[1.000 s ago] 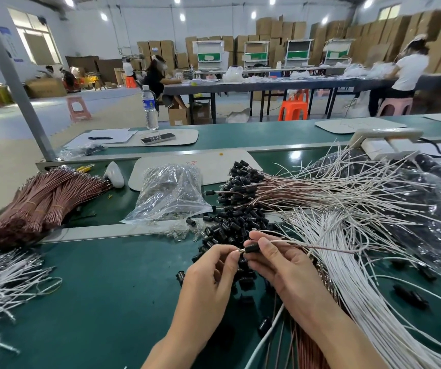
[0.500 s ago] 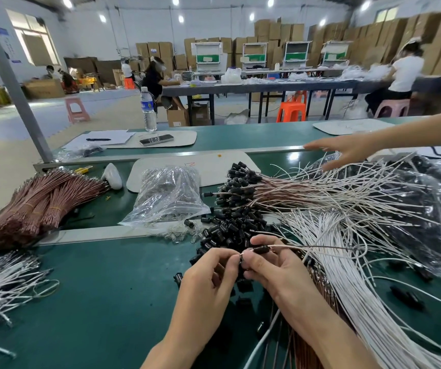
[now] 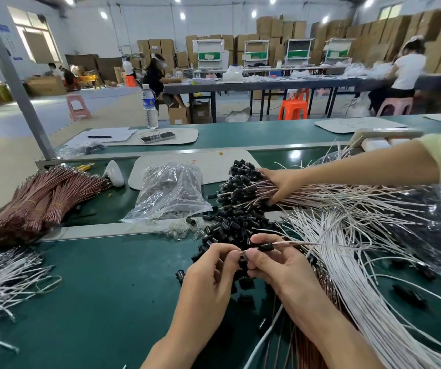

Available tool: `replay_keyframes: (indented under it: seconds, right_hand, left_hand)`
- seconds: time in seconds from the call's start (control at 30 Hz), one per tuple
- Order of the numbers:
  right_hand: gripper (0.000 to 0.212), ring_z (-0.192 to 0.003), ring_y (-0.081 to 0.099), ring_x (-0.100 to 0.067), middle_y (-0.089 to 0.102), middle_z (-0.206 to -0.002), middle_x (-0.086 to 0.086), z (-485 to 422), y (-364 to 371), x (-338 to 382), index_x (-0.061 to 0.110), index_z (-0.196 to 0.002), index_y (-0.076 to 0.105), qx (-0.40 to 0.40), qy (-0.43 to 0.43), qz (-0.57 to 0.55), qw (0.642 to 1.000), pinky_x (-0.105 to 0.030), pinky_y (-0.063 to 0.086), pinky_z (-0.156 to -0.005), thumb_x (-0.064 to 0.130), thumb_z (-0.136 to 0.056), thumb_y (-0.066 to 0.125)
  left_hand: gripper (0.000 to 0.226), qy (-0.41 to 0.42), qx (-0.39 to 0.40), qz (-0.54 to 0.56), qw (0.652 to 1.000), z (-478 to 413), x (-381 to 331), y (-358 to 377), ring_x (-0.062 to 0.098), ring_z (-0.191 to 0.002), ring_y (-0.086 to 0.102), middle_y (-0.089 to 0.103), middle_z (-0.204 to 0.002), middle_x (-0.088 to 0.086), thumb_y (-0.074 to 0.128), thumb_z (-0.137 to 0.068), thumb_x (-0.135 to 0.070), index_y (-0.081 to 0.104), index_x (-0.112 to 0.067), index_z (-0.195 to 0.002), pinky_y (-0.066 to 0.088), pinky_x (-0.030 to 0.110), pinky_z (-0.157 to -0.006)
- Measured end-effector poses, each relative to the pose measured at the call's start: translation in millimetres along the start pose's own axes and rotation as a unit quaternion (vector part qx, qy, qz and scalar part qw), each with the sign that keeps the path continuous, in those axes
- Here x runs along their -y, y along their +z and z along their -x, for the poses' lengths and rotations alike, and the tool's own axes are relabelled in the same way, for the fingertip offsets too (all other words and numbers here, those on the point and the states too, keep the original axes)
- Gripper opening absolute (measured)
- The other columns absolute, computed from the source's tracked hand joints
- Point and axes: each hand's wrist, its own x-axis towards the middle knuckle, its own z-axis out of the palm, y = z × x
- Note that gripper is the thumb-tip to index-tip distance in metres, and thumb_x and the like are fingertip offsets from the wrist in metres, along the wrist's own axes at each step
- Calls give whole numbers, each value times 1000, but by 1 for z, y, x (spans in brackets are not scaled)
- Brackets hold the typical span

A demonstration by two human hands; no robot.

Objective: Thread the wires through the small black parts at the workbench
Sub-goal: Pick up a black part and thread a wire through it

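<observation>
While the right hand (image 3: 275, 265) pinches a black part (image 3: 265, 247) near the parts pile (image 3: 230, 226), the left hand (image 3: 208, 265) pinches the tip of the wire (image 3: 307, 243); next, likely, pull it through.

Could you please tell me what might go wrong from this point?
The other person's hand grips the finished bundle; pulling it might drag tangled strands across the wire held between the left hand and right hand. The black part sits near the wire's tip, so it could slip off into the loose black parts.
</observation>
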Motion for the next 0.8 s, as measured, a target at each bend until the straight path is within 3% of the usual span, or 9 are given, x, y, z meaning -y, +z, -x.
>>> replay_keyframes:
  seconds: [0.13, 0.4, 0.53, 0.63, 0.73, 0.8]
  right_hand:
    - [21, -77, 69, -11, 72, -76, -1, 0, 1, 0, 35, -95, 76, 1, -6, 30, 1000, -22, 57, -72, 30, -75, 79]
    - [24, -69, 68, -9, 71, -71, 2, 2, 2, 0, 39, -96, 75, -6, -28, 96, 995, -17, 54, -69, 38, -72, 79]
    - [23, -67, 69, -9, 72, -71, 3, 2, 2, 2, 42, -95, 74, -7, -34, 116, 993, -13, 51, -67, 39, -73, 79]
    - [24, -67, 68, -9, 72, -71, 2, 1, 1, 1, 42, -96, 73, -9, -34, 117, 992, -13, 51, -68, 40, -72, 79]
    - [27, -69, 70, -10, 74, -74, 1, 0, 1, -1, 41, -99, 75, -5, -21, 109, 994, -14, 53, -69, 42, -73, 79]
    - [24, -71, 70, -8, 77, -80, 1, 0, 2, -2, 37, -99, 79, 15, -9, 94, 995, -17, 54, -69, 43, -76, 77]
  left_hand:
    - [19, -7, -3, 5, 1000, 0, 0, 0, 13, -65, 61, 67, -79, -16, 44, -101, -56, 59, -45, -97, 43, 16, -55]
    - [21, -20, 8, 38, 999, 0, -1, -2, 9, -55, 54, 63, -70, -10, 49, -101, -48, 61, -34, -91, 39, 21, -49]
    - [25, -22, 21, 44, 999, 1, 0, -2, 17, -56, 54, 62, -69, -3, 47, -100, -51, 61, -32, -91, 44, 39, -50]
    - [27, -22, 22, 35, 999, 1, -1, -1, 22, -54, 53, 60, -66, 2, 45, -100, -54, 60, -32, -91, 43, 45, -51]
    - [28, -17, 25, 11, 999, 2, -2, 0, 20, -52, 52, 59, -66, 0, 40, -100, -58, 56, -36, -92, 43, 43, -50]
    - [26, -10, 24, -7, 1000, 2, -3, 0, 16, -53, 53, 61, -68, -7, 39, -102, -55, 55, -36, -93, 43, 33, -50]
